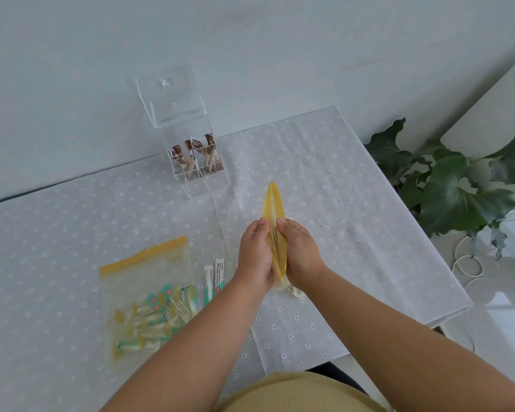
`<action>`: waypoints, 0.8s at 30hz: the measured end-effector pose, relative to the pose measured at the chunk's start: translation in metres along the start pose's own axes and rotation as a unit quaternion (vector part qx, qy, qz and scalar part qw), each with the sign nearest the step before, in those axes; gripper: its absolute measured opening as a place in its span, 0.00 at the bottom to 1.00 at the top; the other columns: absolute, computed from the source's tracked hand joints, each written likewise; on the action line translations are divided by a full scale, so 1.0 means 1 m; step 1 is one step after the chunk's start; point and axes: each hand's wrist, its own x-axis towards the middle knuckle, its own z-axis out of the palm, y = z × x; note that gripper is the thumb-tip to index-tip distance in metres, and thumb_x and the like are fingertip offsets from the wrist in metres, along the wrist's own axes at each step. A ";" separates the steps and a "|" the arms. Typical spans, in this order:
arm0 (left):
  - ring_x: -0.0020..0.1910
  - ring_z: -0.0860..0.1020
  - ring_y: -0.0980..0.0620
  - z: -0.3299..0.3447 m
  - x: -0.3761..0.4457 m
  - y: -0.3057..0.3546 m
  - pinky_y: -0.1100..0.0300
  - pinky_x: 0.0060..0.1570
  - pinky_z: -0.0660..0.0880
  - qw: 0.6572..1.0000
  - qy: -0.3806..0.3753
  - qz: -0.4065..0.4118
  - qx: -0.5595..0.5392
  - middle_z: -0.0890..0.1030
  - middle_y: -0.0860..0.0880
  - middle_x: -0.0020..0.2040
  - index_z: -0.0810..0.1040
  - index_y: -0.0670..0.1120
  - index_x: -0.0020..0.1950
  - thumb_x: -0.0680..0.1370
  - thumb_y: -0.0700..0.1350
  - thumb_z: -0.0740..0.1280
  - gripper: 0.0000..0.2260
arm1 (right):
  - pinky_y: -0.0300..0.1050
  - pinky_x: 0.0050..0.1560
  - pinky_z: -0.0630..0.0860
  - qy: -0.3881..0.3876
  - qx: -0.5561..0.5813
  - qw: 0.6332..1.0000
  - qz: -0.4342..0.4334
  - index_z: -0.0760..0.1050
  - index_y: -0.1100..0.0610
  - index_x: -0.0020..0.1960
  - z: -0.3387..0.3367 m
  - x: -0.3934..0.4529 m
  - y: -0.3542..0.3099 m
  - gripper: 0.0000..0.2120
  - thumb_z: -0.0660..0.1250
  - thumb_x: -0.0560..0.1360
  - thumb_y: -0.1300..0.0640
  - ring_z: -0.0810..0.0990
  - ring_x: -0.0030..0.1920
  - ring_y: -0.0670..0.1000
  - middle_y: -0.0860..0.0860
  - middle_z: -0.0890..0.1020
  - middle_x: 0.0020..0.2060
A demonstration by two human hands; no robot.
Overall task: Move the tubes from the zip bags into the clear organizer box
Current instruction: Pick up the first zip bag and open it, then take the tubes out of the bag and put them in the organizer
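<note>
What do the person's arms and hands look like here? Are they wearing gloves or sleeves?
Both arms are bare from the bottom of the picture to the wrists: no sleeves, gloves, watch, bracelets or rings can be seen. The left hand and right hand have short nails without polish. A pale yellow ribbed top shows at the bottom edge.

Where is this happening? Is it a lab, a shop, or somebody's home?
Most likely a home, though that is a guess. The table wears a white flower-dotted cloth, a leafy houseplant stands beside it, and a loose cord lies on the floor.

Bare tablecloth (324,179) between hands (277,251) and open-lidded organizer box (195,162); nothing between.
</note>
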 end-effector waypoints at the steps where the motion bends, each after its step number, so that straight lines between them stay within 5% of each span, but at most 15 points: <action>1: 0.57 0.80 0.36 0.000 -0.001 0.000 0.47 0.56 0.78 1.000 0.009 -0.007 -0.016 0.80 0.33 0.56 0.76 0.35 0.56 0.82 0.46 0.57 0.16 | 0.49 0.55 0.79 0.003 0.007 1.000 0.000 0.80 0.60 0.47 0.000 0.000 0.001 0.14 0.56 0.81 0.59 0.84 0.48 0.54 0.56 0.85 0.44; 6: 0.55 0.81 0.38 0.000 -0.004 0.000 0.45 0.58 0.77 0.999 0.020 -0.009 -0.049 0.81 0.35 0.55 0.78 0.37 0.56 0.82 0.46 0.57 0.15 | 0.40 0.41 0.79 0.027 -0.010 0.999 -0.015 0.79 0.59 0.45 0.001 -0.002 0.003 0.13 0.57 0.81 0.59 0.84 0.39 0.48 0.52 0.84 0.37; 12: 0.40 0.81 0.47 -0.004 0.000 0.003 0.56 0.42 0.78 0.985 0.130 -0.013 -0.110 0.80 0.43 0.42 0.76 0.42 0.47 0.81 0.45 0.55 0.12 | 0.42 0.33 0.72 0.143 -0.001 0.990 -0.008 0.74 0.52 0.35 0.010 0.008 0.011 0.16 0.56 0.78 0.62 0.75 0.32 0.50 0.51 0.75 0.32; 17: 0.29 0.72 0.54 -0.028 0.001 0.018 0.57 0.35 0.71 0.978 0.125 0.118 0.116 0.72 0.49 0.31 0.69 0.46 0.35 0.81 0.48 0.59 0.15 | 0.44 0.32 0.67 0.116 -0.184 0.973 -0.080 0.63 0.55 0.34 -0.008 0.017 -0.006 0.16 0.57 0.80 0.54 0.67 0.30 0.51 0.50 0.67 0.29; 18: 0.25 0.72 0.56 -0.035 -0.002 0.024 0.59 0.33 0.70 0.963 0.112 0.146 0.195 0.72 0.48 0.29 0.69 0.45 0.34 0.80 0.48 0.60 0.15 | 0.45 0.34 0.65 0.096 -0.280 0.949 -0.107 0.63 0.56 0.34 -0.015 0.019 -0.013 0.16 0.58 0.79 0.53 0.66 0.31 0.51 0.51 0.66 0.29; 20: 0.23 0.76 0.55 -0.053 -0.007 0.039 0.61 0.28 0.68 0.907 0.090 0.198 0.361 0.73 0.47 0.27 0.68 0.44 0.34 0.80 0.49 0.62 0.16 | 0.44 0.33 0.64 0.075 -0.501 0.847 -0.160 0.66 0.58 0.35 -0.028 0.018 -0.032 0.16 0.58 0.80 0.52 0.67 0.30 0.52 0.51 0.68 0.28; 22: 0.27 0.78 0.50 -0.071 -0.015 0.058 0.57 0.28 0.69 0.815 0.075 0.240 0.523 0.75 0.46 0.27 0.68 0.46 0.32 0.78 0.50 0.64 0.16 | 0.45 0.37 0.66 0.072 -0.679 0.705 -0.190 0.68 0.58 0.37 -0.037 0.013 -0.055 0.16 0.58 0.80 0.51 0.72 0.32 0.56 0.51 0.71 0.28; 24: 0.28 0.75 0.47 -0.080 -0.028 0.076 0.58 0.30 0.70 0.723 0.066 0.245 0.642 0.76 0.48 0.27 0.70 0.45 0.32 0.76 0.50 0.66 0.15 | 0.45 0.43 0.65 0.064 -0.761 0.615 -0.199 0.67 0.55 0.36 -0.042 0.007 -0.079 0.16 0.57 0.80 0.49 0.73 0.34 0.56 0.50 0.70 0.28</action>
